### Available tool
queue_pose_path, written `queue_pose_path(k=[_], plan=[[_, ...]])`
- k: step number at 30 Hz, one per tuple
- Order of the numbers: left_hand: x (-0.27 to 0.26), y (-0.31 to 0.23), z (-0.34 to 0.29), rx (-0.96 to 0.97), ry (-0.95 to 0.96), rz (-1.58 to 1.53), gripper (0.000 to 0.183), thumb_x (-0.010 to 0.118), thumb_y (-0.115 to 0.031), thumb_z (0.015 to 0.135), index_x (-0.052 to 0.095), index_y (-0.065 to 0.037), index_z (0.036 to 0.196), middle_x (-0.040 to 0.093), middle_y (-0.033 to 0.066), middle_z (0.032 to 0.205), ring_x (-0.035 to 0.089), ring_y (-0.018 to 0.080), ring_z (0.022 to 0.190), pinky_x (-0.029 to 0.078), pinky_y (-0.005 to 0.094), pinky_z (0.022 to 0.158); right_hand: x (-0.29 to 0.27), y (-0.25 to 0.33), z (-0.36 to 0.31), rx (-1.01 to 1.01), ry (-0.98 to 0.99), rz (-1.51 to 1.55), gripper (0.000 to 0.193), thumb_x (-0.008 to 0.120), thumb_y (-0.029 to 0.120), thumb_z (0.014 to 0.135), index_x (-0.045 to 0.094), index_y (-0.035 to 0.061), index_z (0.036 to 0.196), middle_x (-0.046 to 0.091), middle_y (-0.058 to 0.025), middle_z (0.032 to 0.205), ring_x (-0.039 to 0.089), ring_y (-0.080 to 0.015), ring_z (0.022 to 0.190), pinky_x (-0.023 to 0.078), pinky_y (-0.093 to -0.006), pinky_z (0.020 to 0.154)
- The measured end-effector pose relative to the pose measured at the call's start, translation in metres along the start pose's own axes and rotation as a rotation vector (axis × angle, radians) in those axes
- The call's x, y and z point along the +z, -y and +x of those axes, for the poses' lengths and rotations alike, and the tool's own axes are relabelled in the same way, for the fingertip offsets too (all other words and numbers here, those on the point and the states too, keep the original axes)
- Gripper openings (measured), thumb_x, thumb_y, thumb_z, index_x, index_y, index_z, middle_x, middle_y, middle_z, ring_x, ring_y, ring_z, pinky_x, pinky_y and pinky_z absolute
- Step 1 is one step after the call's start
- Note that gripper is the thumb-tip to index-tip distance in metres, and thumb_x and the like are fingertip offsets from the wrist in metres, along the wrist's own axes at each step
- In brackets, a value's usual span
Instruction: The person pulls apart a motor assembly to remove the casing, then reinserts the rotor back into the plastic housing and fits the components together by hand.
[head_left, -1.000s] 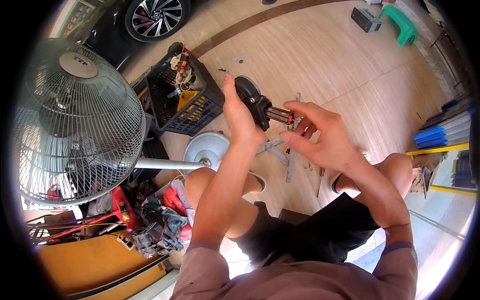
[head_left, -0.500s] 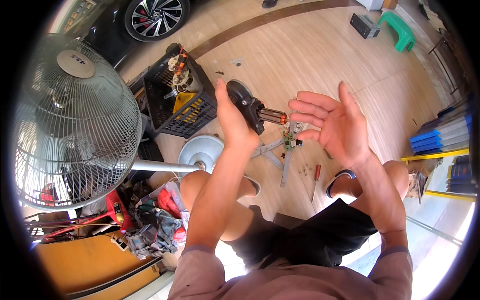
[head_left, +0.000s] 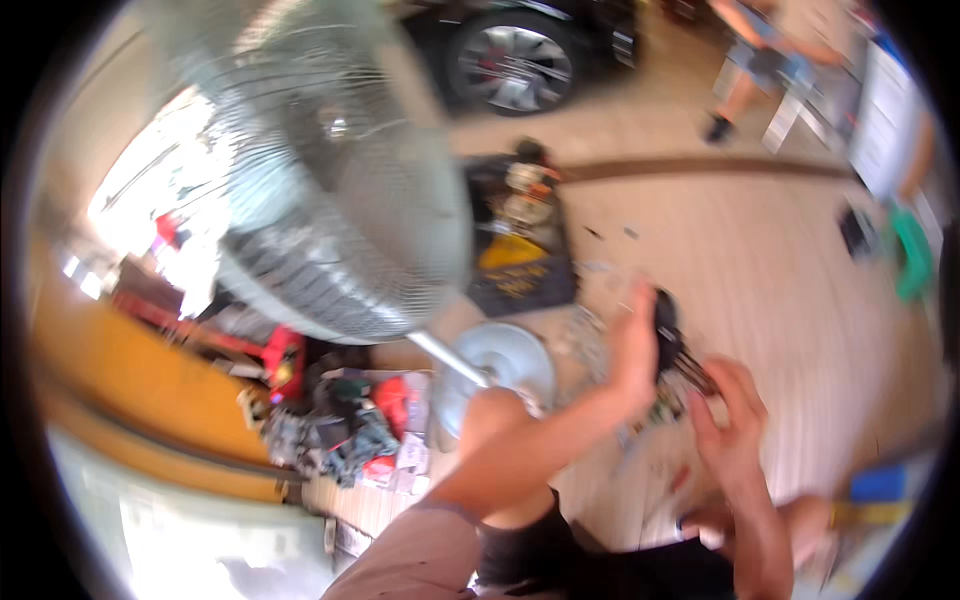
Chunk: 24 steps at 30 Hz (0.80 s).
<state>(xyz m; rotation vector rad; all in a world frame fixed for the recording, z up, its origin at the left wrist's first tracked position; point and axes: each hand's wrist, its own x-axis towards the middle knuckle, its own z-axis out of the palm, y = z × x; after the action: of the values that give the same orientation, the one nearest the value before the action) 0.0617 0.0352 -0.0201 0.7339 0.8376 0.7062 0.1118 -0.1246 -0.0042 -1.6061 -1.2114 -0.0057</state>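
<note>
My left hand is wrapped round the black housing of a motor part, its fingers mostly hidden behind it. From the housing a ribbed, coppery armature sticks out toward the lower right. At the armature's free end, the thumb and fingers of my right hand are curled in and closed on it. Motion blur smears the finer detail. Below the part, a small circuit board with loose pieces lies on the floor, partly covered by my hands.
A large standing fan leans in from the left over its round base. Behind it sits a black crate of tools. A red-handled screwdriver lies by my foot. Another person sits at the far right near a green stool.
My view has swung left, so the fan and crate appear farther right. My right hand, spread open before, has curled its fingers onto the armature's end. My left hand keeps the housing.
</note>
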Motion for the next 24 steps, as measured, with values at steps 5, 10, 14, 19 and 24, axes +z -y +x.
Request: queue_pose_path(k=[5, 10, 14, 19, 24], plan=[[0.016, 0.007, -0.014, -0.105, 0.064, -0.13, 0.051, 0.059, -0.061, 0.091, 0.056, -0.011, 0.086, 0.052, -0.0015, 0.071, 0.053, 0.0093, 0.056, 0.043, 0.0265, 0.05, -0.004, -0.01, -0.008, 0.02, -0.015, -0.084, 0.029, 0.065, -0.008, 0.082, 0.063, -0.0036, 0.111, 0.062, -0.0175, 0.113, 0.065, -0.0276, 0.091, 0.055, -0.0335, 0.072], [0.003, -0.002, -0.018, -0.078, 0.027, -0.134, 0.055, 0.059, -0.063, 0.089, 0.054, -0.008, 0.088, 0.053, -0.0002, 0.07, 0.055, 0.0104, 0.057, 0.044, 0.0268, 0.05, 0.0, -0.007, -0.003, 0.133, 0.077, -0.045, 0.024, 0.066, -0.002, 0.085, 0.063, -0.0052, 0.109, 0.064, -0.0143, 0.097, 0.064, -0.0233, 0.077, 0.053, -0.0328, 0.067], [0.002, 0.0, -0.019, -0.038, 0.068, -0.111, 0.056, 0.059, -0.063, 0.089, 0.055, -0.007, 0.088, 0.053, 0.0006, 0.07, 0.055, 0.0107, 0.058, 0.044, 0.0262, 0.052, 0.0, -0.016, -0.006, 0.359, 0.096, 0.044, 0.019, 0.064, 0.01, 0.094, 0.063, -0.0056, 0.105, 0.063, -0.0076, 0.074, 0.06, -0.0136, 0.063, 0.052, -0.0285, 0.058], [-0.003, 0.001, -0.016, 0.009, 0.06, -0.083, 0.051, 0.06, -0.059, 0.09, 0.055, -0.008, 0.086, 0.053, -0.0005, 0.071, 0.053, 0.0092, 0.058, 0.043, 0.0259, 0.051, 0.004, -0.017, -0.002, 0.608, 0.145, 0.366, 0.029, 0.056, 0.024, 0.101, 0.064, -0.0039, 0.098, 0.059, -0.0041, 0.07, 0.057, -0.0082, 0.06, 0.049, -0.0235, 0.049], [0.002, -0.005, -0.021, -0.018, 0.094, -0.101, 0.047, 0.063, -0.056, 0.09, 0.054, -0.01, 0.083, 0.052, -0.0019, 0.068, 0.05, 0.0079, 0.054, 0.04, 0.0239, 0.048, 0.001, -0.027, -0.004, 0.747, 0.199, 0.424, 0.034, 0.051, 0.029, 0.104, 0.062, -0.0033, 0.104, 0.058, -0.0033, 0.072, 0.056, -0.0078, 0.06, 0.049, -0.0231, 0.05]])
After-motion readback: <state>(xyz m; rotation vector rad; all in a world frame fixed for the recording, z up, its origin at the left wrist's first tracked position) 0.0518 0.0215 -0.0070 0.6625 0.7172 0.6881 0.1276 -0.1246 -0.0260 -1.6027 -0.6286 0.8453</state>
